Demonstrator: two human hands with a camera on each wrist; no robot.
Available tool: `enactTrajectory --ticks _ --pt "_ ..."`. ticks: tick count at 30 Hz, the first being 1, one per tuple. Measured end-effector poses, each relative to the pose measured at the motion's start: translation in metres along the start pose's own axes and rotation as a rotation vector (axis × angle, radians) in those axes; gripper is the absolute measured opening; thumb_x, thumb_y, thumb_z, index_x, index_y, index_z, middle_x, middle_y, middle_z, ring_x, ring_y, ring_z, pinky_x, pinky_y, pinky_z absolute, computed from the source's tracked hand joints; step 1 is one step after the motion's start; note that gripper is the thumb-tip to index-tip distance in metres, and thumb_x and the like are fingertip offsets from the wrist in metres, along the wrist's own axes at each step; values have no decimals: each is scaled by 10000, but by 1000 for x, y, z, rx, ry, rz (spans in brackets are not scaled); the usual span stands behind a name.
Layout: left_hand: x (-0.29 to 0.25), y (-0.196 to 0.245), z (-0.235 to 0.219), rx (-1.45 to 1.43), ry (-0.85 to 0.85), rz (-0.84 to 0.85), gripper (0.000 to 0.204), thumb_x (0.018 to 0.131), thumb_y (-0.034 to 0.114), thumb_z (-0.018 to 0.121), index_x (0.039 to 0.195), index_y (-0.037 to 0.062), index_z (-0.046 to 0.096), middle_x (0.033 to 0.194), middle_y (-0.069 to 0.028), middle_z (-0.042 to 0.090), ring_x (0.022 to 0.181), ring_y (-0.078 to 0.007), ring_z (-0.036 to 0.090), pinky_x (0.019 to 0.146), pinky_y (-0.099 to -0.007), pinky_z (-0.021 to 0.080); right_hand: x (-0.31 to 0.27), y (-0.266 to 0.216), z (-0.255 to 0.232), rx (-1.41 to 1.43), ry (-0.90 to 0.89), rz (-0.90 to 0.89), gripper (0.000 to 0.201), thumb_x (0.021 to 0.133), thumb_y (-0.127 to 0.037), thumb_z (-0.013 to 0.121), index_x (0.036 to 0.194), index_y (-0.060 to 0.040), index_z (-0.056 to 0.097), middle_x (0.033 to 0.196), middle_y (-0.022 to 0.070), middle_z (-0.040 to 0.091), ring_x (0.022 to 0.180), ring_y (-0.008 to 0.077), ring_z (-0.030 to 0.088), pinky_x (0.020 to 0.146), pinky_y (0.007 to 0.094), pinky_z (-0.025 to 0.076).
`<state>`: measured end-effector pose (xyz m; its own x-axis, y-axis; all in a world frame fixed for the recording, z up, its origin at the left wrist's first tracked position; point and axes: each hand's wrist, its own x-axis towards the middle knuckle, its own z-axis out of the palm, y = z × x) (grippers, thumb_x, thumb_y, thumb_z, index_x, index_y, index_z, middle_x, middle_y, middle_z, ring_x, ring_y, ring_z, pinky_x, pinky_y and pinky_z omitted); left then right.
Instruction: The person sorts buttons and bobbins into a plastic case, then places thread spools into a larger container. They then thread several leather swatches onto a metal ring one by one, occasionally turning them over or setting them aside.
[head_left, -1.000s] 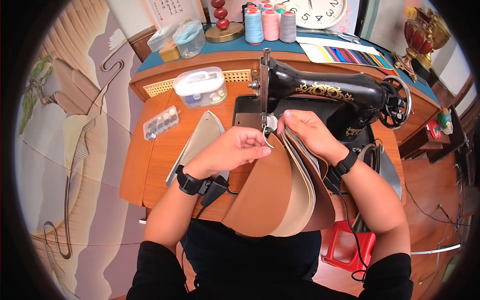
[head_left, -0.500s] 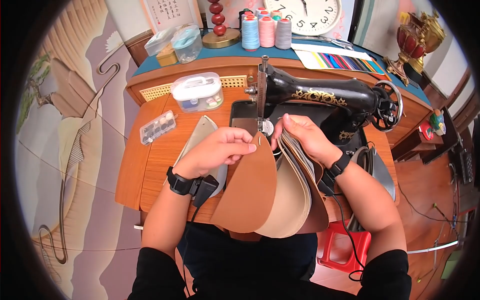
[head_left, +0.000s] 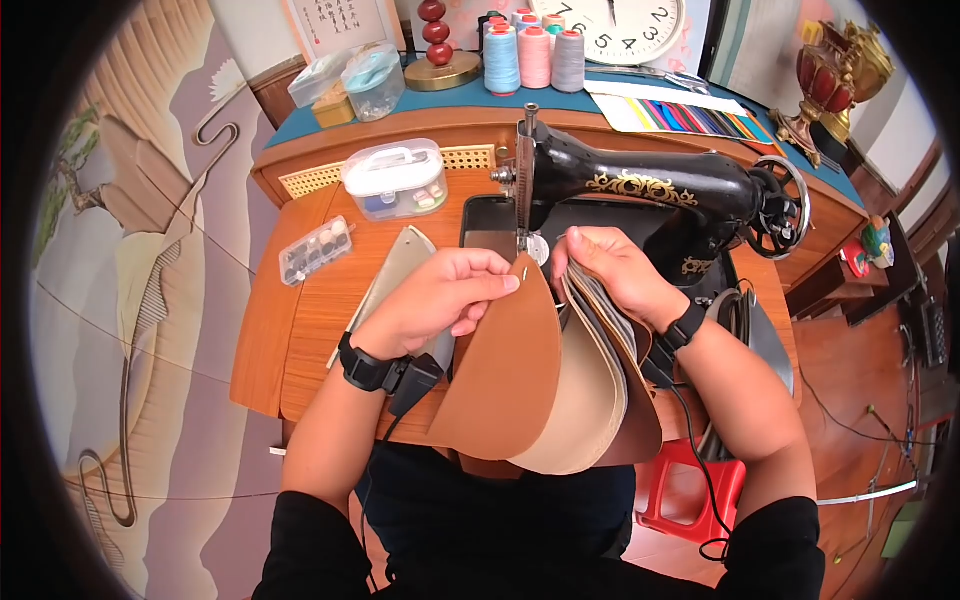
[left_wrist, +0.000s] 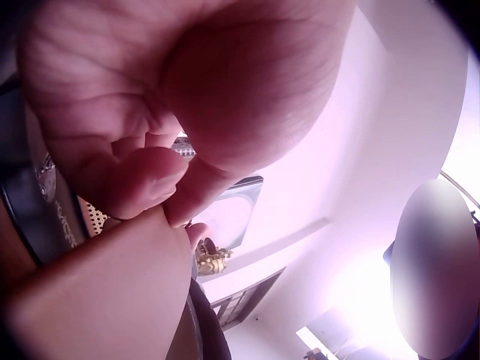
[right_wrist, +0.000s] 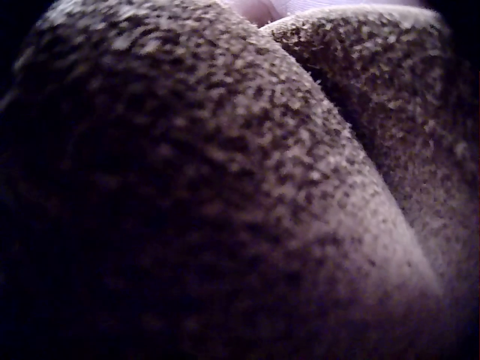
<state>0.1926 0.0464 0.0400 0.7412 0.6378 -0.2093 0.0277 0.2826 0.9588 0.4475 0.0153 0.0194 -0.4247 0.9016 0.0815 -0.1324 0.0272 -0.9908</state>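
Note:
In the head view my left hand (head_left: 445,292) pinches the pointed top of a tan-brown leather piece (head_left: 505,370), where a short light-coloured loop shows. My right hand (head_left: 622,275) grips the tops of several layered pieces, a beige one (head_left: 580,400) and a dark brown one (head_left: 645,425) among them, which fan out downward. The left wrist view shows the left hand (left_wrist: 172,90) with thumb and finger on the edge of the brown leather (left_wrist: 112,292). Fuzzy undersides of leather (right_wrist: 225,165) fill the right wrist view, and the right hand's grip is mostly hidden there.
A black sewing machine (head_left: 640,180) stands just behind the hands. On the wooden table (head_left: 265,350) are a clear lidded box (head_left: 395,180), a small compartment case (head_left: 317,250) and a grey-beige piece (head_left: 385,275) at the left. Thread spools (head_left: 535,60) stand at the back.
The left hand has moved left and a little down with the brown piece's tip, away from the right hand's stack. The curved light strip between the hands now shows only as a short loop.

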Motion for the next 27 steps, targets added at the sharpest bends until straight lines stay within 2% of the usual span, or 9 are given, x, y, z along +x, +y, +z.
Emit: enactTrajectory --ticks 4,11,13,18,23,25,27 --pt "-1 0 1 8 1 -41 160 1039 196 595 1004 45 634 763 60 552 569 12 461 443 -154 346 2 5 -3 -17 -4 -9 469 1089 -413 454 898 -25 635 780 57 657 722 122 627 690 271 508" --pt "-1 0 4 60 1 -47 245 1058 260 569 907 71 603 736 59 540 562 11 445 445 -159 331 2 3 -2 -93 4 7 444 1086 -375 484 895 -15 661 783 39 662 725 93 610 685 255 501" --pt "0 -1 4 66 7 -54 252 1057 263 573 890 75 596 734 59 538 561 11 443 444 -161 327 2 0 2 -142 14 -24 435 1090 -355 492 858 -34 673 770 -29 603 716 46 528 674 231 454" --pt "-1 1 4 78 17 -100 236 1037 243 606 863 83 597 689 63 526 527 1 432 445 -164 325 1 0 1 -133 -3 -7 434 1090 -347 497 848 -35 677 775 -29 601 742 48 523 701 237 453" --pt "0 -2 2 117 33 -97 206 1009 239 652 893 72 620 689 61 547 526 1 440 456 -168 325 0 -1 2 -146 -1 -5 438 1090 -345 499 848 -29 681 770 -30 600 747 50 519 705 242 451" --pt "0 -2 3 142 42 -76 195 1000 237 667 915 65 633 702 57 567 531 3 445 461 -169 325 1 -3 1 -116 1 67 427 1087 -335 506 854 -24 684 766 -30 596 754 55 512 712 249 446" --pt "0 -4 7 215 140 -19 167 985 217 689 961 56 654 742 49 616 549 5 456 473 -172 326 2 -2 1 -172 -7 28 422 1085 -329 512 855 -20 684 764 -29 594 758 56 509 715 252 444"
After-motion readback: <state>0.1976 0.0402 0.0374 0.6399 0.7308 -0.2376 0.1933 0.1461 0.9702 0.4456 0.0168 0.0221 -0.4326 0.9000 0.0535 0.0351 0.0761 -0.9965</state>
